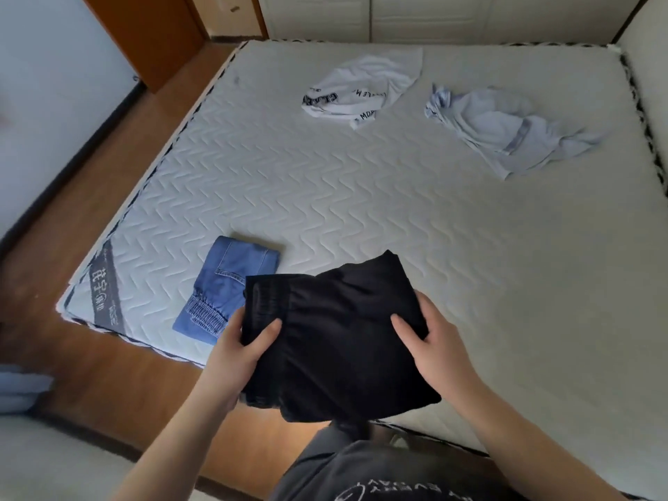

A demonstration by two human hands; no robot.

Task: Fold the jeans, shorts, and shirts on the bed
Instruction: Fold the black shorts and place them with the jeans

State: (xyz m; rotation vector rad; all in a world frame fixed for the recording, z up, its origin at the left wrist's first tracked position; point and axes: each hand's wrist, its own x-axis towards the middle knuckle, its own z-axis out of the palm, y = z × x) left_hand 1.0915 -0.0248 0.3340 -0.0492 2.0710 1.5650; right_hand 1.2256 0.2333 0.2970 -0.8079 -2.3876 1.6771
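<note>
Folded black shorts [336, 341] hang over the bed's near edge, held up between both hands. My left hand [238, 352] grips their left side with the thumb on top. My right hand [433, 341] grips the right side, thumb also on top. Folded blue jeans [224, 283] lie on the mattress just left of the shorts, partly hidden behind them. A crumpled white shirt with black lettering [365, 88] lies at the far middle. A crumpled pale blue shirt [506, 128] lies at the far right.
The quilted white mattress [361, 197] fills most of the view. Wooden floor [108, 146] runs along its left side, with a wooden door [151, 34] at the far left. White cupboard doors [415, 16] stand behind the bed. Pale folded fabric [21, 388] sits at the left edge.
</note>
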